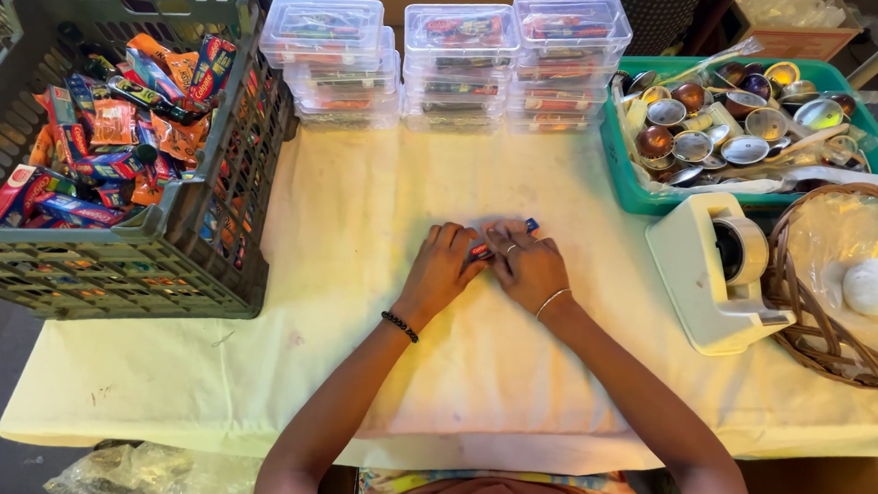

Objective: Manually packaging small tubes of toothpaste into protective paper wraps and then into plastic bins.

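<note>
My left hand (443,267) and my right hand (528,267) rest side by side on the pale yellow tablecloth (360,223), fingers curled together over a small blue and red wrapped snack packet (505,236). Only the packet's ends show between and beyond the fingers. My left wrist wears a dark bead bracelet, my right wrist a thin bangle and a ring on one finger.
A grey plastic crate (158,252) of colourful snack packets stands at left. Stacks of clear lidded boxes (458,68) line the far edge. A green tray (623,176) of small metal cups, a white tape dispenser (713,276) and a wicker basket (805,336) sit at right.
</note>
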